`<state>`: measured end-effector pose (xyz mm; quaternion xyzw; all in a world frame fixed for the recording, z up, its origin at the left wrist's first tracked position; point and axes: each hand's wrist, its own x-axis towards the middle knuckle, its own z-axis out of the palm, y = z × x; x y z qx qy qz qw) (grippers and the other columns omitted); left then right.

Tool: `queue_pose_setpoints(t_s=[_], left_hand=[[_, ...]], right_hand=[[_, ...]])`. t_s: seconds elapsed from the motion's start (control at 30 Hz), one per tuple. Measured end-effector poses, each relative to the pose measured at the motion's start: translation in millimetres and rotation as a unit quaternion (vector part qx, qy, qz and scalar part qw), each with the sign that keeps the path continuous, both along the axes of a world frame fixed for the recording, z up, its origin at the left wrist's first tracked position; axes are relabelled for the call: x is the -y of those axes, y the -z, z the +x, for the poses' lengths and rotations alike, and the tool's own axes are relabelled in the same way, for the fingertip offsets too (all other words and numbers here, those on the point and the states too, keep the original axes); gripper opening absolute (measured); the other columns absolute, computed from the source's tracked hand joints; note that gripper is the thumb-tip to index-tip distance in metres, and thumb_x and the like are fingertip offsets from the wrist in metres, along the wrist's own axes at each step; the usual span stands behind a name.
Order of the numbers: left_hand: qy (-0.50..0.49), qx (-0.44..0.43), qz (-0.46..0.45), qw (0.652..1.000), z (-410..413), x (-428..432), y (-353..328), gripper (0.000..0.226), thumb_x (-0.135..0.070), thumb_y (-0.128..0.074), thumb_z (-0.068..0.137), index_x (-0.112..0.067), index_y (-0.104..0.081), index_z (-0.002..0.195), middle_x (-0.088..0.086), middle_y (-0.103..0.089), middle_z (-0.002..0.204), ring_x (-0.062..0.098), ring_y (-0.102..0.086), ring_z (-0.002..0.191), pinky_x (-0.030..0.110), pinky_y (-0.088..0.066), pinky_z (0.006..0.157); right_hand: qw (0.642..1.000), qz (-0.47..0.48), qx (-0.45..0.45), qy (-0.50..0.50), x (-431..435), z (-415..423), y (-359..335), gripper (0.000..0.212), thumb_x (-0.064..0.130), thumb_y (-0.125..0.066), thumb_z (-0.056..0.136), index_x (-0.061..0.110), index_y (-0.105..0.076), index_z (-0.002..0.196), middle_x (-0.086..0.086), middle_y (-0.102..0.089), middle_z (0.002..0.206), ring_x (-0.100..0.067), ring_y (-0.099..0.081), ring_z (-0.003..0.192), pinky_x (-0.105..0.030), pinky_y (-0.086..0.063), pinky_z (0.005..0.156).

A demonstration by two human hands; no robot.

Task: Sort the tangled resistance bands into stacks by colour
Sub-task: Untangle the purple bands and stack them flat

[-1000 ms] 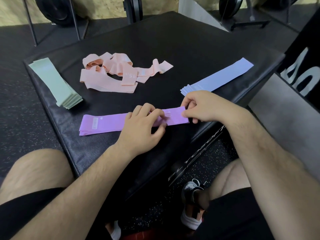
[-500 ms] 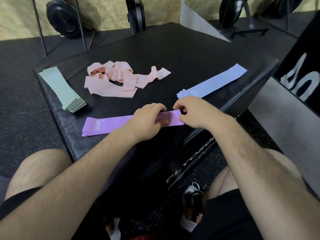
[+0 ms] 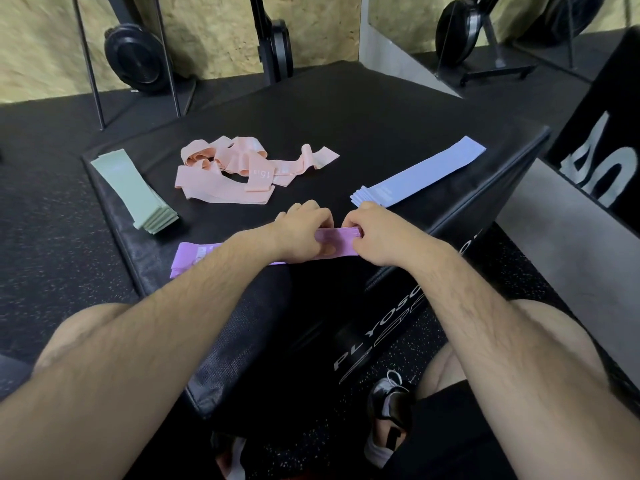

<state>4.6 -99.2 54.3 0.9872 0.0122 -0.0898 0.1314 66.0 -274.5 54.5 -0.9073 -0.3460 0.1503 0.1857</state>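
Note:
A flat stack of purple bands (image 3: 195,255) lies along the near edge of the black padded box (image 3: 346,112). My left hand (image 3: 300,227) presses on its middle and my right hand (image 3: 377,233) pinches its right end; both hold the stack. Behind them a tangled heap of pink bands (image 3: 235,171) sits mid-box. A neat stack of green bands (image 3: 136,192) lies at the left edge. To the right rests a stack of pale blue bands (image 3: 419,174), running diagonally.
The box stands on dark rubber floor (image 3: 41,209). Weight plates (image 3: 136,60) and rack posts (image 3: 266,39) stand against the back wall. A black box with white lettering (image 3: 595,157) is at the right. My knees and a shoe (image 3: 388,400) are below the box edge.
The view has tilted up, so more of the back wall shows. Both hands have closed in on the right end of the purple stack, the right hand's fingers now curled around it.

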Motion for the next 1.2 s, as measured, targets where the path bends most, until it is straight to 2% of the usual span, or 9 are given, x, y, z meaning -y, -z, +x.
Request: queue_pose_setpoints(t_s=[0.1,0.17,0.33,0.47,0.57,0.67,0.93,1.1,1.2], left_hand=[[0.006,0.023,-0.018,1.0,-4.8,3.7,0.5,0.023,-0.038,-0.065,0.094,-0.027,-0.044,0.093,-0.008,-0.05,0.099,0.019,-0.048,0.096,0.036,-0.031,0.086],[0.012,0.03,-0.039,0.999,-8.9,5.8,0.7,0.026,-0.035,-0.064,0.095,-0.027,-0.041,0.087,-0.009,-0.052,0.091,0.02,-0.052,0.09,0.037,-0.034,0.085],[0.007,0.047,-0.031,0.998,-19.0,-6.7,-0.8,0.019,-0.038,-0.061,0.096,-0.023,-0.052,0.101,-0.008,-0.057,0.103,0.017,-0.054,0.095,0.033,-0.034,0.082],[-0.003,0.017,-0.016,1.0,-33.0,-31.0,-2.3,0.021,-0.047,-0.061,0.096,-0.029,-0.051,0.092,-0.011,-0.053,0.098,0.014,-0.052,0.096,0.033,-0.038,0.087],[-0.031,-0.006,-0.041,0.999,-52.1,-54.6,-3.9,0.025,-0.051,-0.065,0.092,-0.034,-0.048,0.086,-0.015,-0.052,0.092,0.012,-0.051,0.089,0.032,-0.038,0.078],[-0.061,-0.005,-0.04,0.997,-72.5,-77.9,-7.3,0.03,-0.049,-0.07,0.088,-0.03,-0.049,0.082,-0.011,-0.057,0.088,0.014,-0.055,0.084,0.034,-0.041,0.071],[-0.139,0.019,-0.031,0.99,-121.7,-127.8,-16.4,0.023,-0.04,-0.075,0.087,-0.021,-0.063,0.092,-0.005,-0.064,0.088,0.017,-0.058,0.086,0.033,-0.045,0.072],[-0.198,0.086,-0.142,0.966,-141.0,-143.9,-16.2,0.018,-0.034,-0.081,0.083,-0.024,-0.066,0.083,-0.006,-0.065,0.078,0.012,-0.06,0.075,0.026,-0.047,0.066],[-0.273,0.123,-0.355,0.886,-144.2,-142.7,-18.6,0.017,-0.022,-0.082,0.082,-0.015,-0.068,0.085,0.001,-0.069,0.077,0.011,-0.062,0.07,0.018,-0.051,0.063]], right_hand=[[0.999,0.029,-0.02,-0.005,-2.1,-4.0,-1.6,0.012,0.017,-0.057,0.092,0.029,-0.054,0.091,0.005,-0.044,0.107,-0.015,-0.055,0.077,-0.029,-0.041,0.064],[0.999,0.046,-0.028,-0.009,-2.4,-6.8,-1.8,0.014,0.026,-0.062,0.093,0.03,-0.05,0.086,0.008,-0.05,0.097,-0.011,-0.053,0.074,-0.028,-0.038,0.062],[0.998,0.056,-0.006,0.0,1.2,-8.7,1.2,0.011,0.027,-0.063,0.096,0.029,-0.053,0.091,0.007,-0.059,0.086,-0.014,-0.056,0.072,-0.031,-0.043,0.062],[0.998,0.063,-0.008,0.012,6.8,-7.7,0.9,0.012,0.029,-0.065,0.095,0.03,-0.055,0.089,0.009,-0.06,0.087,-0.012,-0.057,0.074,-0.031,-0.042,0.063],[0.998,0.059,-0.012,0.019,7.2,-8.2,0.4,0.014,0.03,-0.065,0.095,0.03,-0.054,0.086,0.011,-0.06,0.089,-0.008,-0.056,0.075,-0.029,-0.038,0.062],[0.998,0.056,-0.013,0.028,8.2,-8.9,0.5,0.016,0.031,-0.066,0.094,0.031,-0.054,0.084,0.008,-0.061,0.089,-0.011,-0.057,0.074,-0.029,-0.038,0.061],[0.997,0.072,-0.009,0.041,10.2,-15.5,-2.1,0.015,0.026,-0.069,0.093,0.029,-0.056,0.085,0.004,-0.065,0.087,-0.014,-0.058,0.076,-0.03,-0.041,0.064],[0.977,0.159,-0.103,0.096,14.2,-15.8,-3.6,0.008,0.016,-0.074,0.09,0.018,-0.067,0.087,0.0,-0.071,0.082,-0.016,-0.062,0.07,-0.029,-0.05,0.071],[0.936,0.264,-0.184,0.139,22.9,-9.0,-17.7,0.009,0.007,-0.072,0.091,0.01,-0.072,0.1,-0.005,-0.072,0.081,-0.017,-0.062,0.071,-0.029,-0.053,0.073]])
